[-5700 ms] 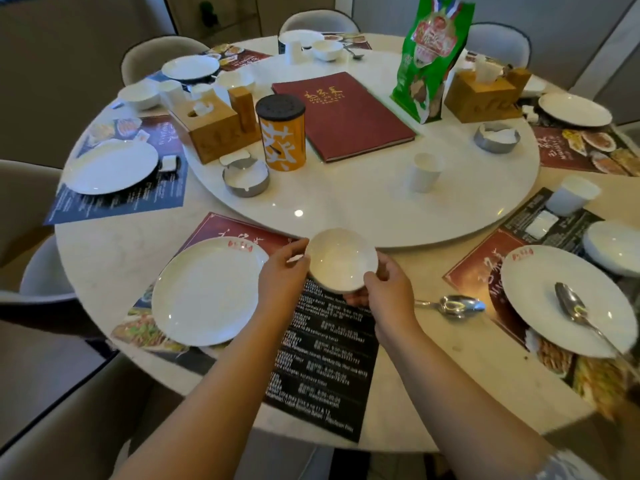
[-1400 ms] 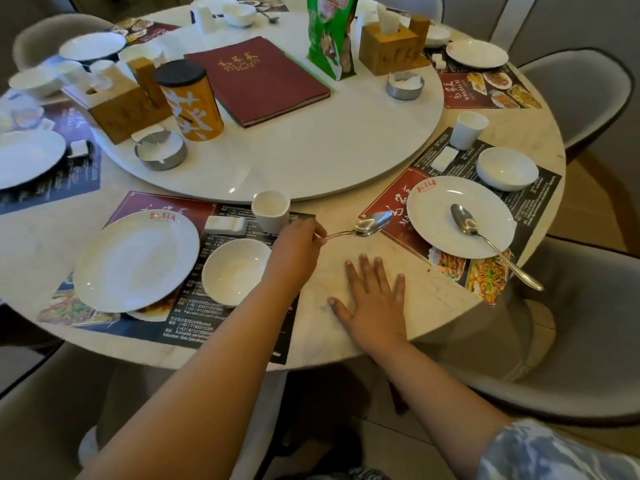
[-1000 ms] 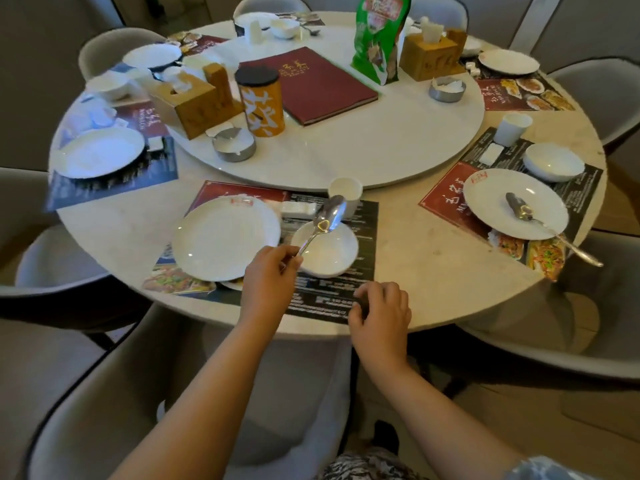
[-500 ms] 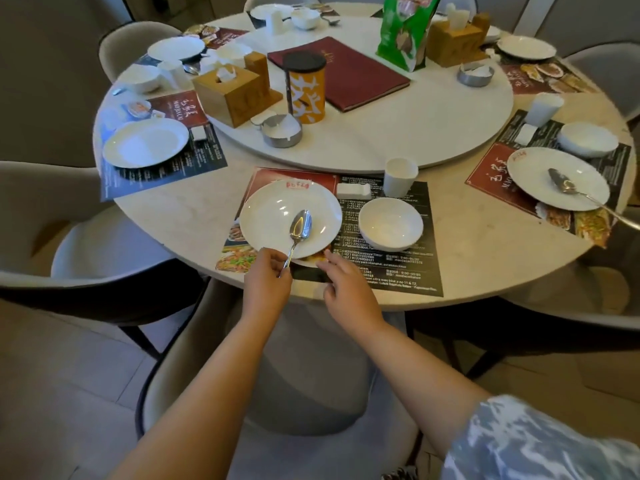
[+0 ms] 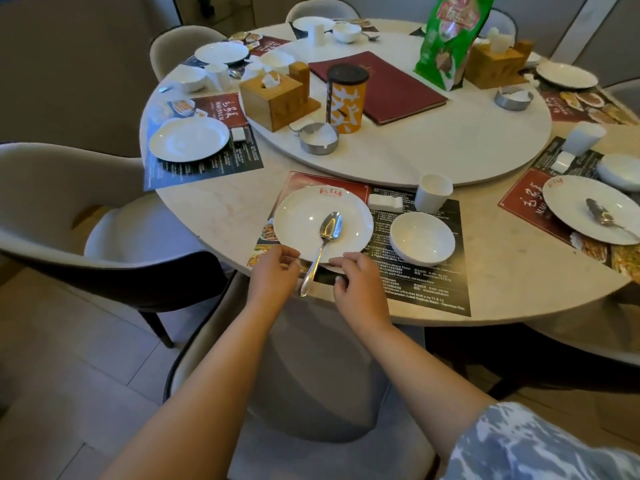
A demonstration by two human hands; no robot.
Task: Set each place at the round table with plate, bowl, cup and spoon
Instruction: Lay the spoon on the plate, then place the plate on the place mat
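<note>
Between the two hands, at the near edge of the round table (image 5: 214, 216), a spoon (image 5: 323, 244) lies across a white plate (image 5: 304, 220), its scoop on the plate and its handle running back over the rim toward the table edge. The left hand (image 5: 275, 271) sits just left of the handle with fingers loosely curled and holding nothing; I cannot tell whether a fingertip touches the plate rim. The right hand (image 5: 360, 280) sits just right of the handle, fingers also loosely bent and empty, resting near the placemat (image 5: 422, 285).

Beyond the right hand, on the same mat, stand a bowl (image 5: 421, 239) and, behind it, a cup (image 5: 433, 192), with a small white rest (image 5: 385, 202) beside the cup. So this place appears complete: plate, bowl, cup and spoon are all down.

Far to the right of the hands, another place (image 5: 588, 209) shows a plate with a spoon on it, a bowl and a cup, and also looks finished.

Far to the left of the hands, a place (image 5: 188, 139) has only a plate and a white rest in view; bowl, cup and spoon seem to be missing there. Places on the far side hold plates, cups and bowls, too small to check fully.

My judgement: the near place is done, and the left-hand place is likely next.
</note>
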